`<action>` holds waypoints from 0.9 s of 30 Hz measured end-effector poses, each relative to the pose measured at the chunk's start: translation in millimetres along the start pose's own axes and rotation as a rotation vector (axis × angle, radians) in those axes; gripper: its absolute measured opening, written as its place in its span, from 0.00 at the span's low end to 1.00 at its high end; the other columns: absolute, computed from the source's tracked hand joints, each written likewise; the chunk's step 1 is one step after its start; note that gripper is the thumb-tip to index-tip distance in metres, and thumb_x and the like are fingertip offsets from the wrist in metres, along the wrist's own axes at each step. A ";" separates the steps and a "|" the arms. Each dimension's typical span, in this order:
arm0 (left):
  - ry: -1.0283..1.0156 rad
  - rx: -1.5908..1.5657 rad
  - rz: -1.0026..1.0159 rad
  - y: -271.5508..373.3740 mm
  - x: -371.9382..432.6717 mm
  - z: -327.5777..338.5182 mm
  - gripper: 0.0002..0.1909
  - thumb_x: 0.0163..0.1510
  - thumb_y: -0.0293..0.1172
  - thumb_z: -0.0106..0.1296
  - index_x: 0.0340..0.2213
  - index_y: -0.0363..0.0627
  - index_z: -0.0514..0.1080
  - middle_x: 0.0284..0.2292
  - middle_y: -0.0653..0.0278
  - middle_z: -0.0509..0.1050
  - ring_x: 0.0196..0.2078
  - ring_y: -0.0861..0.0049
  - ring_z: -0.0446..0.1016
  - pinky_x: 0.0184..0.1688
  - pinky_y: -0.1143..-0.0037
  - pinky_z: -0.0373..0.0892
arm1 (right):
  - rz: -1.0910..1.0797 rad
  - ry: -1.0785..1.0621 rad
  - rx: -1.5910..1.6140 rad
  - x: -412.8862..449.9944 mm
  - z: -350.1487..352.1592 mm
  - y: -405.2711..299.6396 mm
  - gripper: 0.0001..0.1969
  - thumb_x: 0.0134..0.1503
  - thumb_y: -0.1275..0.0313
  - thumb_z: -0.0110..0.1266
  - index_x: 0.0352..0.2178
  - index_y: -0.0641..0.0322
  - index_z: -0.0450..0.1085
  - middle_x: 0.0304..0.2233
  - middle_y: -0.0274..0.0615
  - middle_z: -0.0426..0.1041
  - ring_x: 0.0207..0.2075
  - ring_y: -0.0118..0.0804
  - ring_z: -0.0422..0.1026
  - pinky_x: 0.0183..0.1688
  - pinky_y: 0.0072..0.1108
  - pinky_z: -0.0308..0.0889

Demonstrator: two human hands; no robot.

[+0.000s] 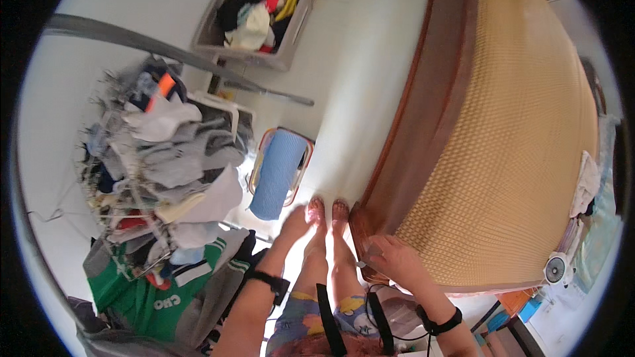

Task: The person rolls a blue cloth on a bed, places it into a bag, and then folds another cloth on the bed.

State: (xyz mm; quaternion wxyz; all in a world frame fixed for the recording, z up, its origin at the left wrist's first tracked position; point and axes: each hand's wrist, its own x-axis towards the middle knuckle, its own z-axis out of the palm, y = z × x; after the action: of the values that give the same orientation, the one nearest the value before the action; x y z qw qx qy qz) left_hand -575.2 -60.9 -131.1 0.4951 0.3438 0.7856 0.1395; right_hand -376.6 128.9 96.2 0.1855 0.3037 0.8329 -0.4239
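Note:
My left hand (296, 222) hangs over the floor beside my legs, close to a rolled blue mesh mat (279, 173). No object shows in it, and its fingers blur together. At the corner of the wooden bed frame (369, 238) is my right hand (394, 260), fingers bent. A small pale piece (361, 264) shows by its fingertips; whether the hand holds it or touches the frame I cannot tell. The mat lies across a basket with an orange-and-white rim (296, 197). To the left, a hanging clip dryer (134, 178) carries several socks and small garments.
A grey bin of clothes (297, 42) stands on the pale floor ahead. A metal pole (198, 59) crosses the upper left. Below the dryer hangs a green-and-grey garment (149, 302). A woven mat (511, 158) covers the bed; a small white fan (556, 268) stands near its edge.

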 end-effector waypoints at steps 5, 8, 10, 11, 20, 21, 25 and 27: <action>-0.102 -0.054 0.350 115.9 -79.8 -54.2 0.28 0.50 0.41 0.50 0.49 0.37 0.61 0.44 0.45 0.68 0.45 0.50 0.68 0.47 0.62 0.66 | 0.056 0.078 -0.028 -68.1 -76.7 -17.2 0.18 0.50 0.68 0.53 0.44 0.59 0.65 0.35 0.52 0.70 0.37 0.53 0.71 0.39 0.36 0.67; -0.125 0.074 0.316 190.8 -105.8 -120.2 0.28 0.51 0.40 0.50 0.51 0.41 0.60 0.46 0.49 0.68 0.47 0.55 0.67 0.49 0.64 0.65 | 0.136 0.124 -0.011 -102.9 -132.0 -32.5 0.18 0.52 0.69 0.54 0.45 0.62 0.65 0.39 0.52 0.70 0.39 0.54 0.70 0.41 0.34 0.66; -0.039 0.142 0.376 206.6 -105.4 -146.9 0.28 0.51 0.39 0.50 0.51 0.41 0.60 0.46 0.50 0.68 0.47 0.56 0.67 0.48 0.64 0.65 | 0.100 0.210 -0.025 -115.6 -158.9 -36.0 0.19 0.52 0.68 0.54 0.45 0.61 0.65 0.39 0.51 0.70 0.39 0.53 0.70 0.41 0.34 0.66; 0.027 0.194 0.414 214.3 -103.0 -158.9 0.28 0.51 0.39 0.50 0.51 0.41 0.60 0.47 0.51 0.68 0.47 0.56 0.67 0.48 0.64 0.65 | 0.077 0.264 -0.032 -117.9 -170.5 -36.3 0.19 0.52 0.68 0.54 0.45 0.61 0.65 0.39 0.51 0.70 0.39 0.53 0.70 0.41 0.34 0.66; 0.020 0.382 0.428 315.9 -27.9 -241.6 0.26 0.51 0.39 0.50 0.49 0.41 0.62 0.42 0.51 0.70 0.43 0.55 0.70 0.44 0.64 0.66 | 0.059 0.209 0.188 -49.3 -264.4 -0.9 0.18 0.52 0.67 0.53 0.44 0.60 0.64 0.40 0.50 0.70 0.39 0.54 0.70 0.40 0.36 0.66; 0.025 0.399 0.438 323.6 -19.2 -252.0 0.26 0.51 0.39 0.50 0.49 0.41 0.62 0.42 0.51 0.70 0.43 0.55 0.70 0.44 0.64 0.66 | 0.054 0.227 0.196 -33.2 -283.4 4.3 0.18 0.52 0.67 0.53 0.44 0.60 0.64 0.40 0.50 0.70 0.39 0.54 0.70 0.40 0.36 0.66; 0.065 0.376 0.348 382.0 19.7 -318.7 0.26 0.50 0.39 0.51 0.49 0.40 0.62 0.44 0.50 0.69 0.44 0.54 0.69 0.46 0.65 0.66 | 0.053 0.138 0.074 23.5 -371.4 10.9 0.20 0.52 0.65 0.53 0.45 0.59 0.64 0.40 0.49 0.70 0.40 0.52 0.70 0.41 0.35 0.67; 0.095 0.351 0.318 409.0 36.8 -347.0 0.27 0.50 0.39 0.51 0.49 0.40 0.62 0.44 0.50 0.69 0.45 0.54 0.69 0.46 0.65 0.66 | 0.044 0.194 0.047 45.9 -412.9 16.8 0.20 0.52 0.65 0.53 0.46 0.59 0.63 0.39 0.48 0.70 0.42 0.51 0.70 0.41 0.35 0.67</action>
State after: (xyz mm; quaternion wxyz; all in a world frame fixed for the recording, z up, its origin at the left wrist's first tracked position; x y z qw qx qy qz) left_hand -724.0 302.6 236.0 0.3620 0.5370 0.7563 0.0933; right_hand -420.9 490.7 296.3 0.1059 0.3660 0.8299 -0.4076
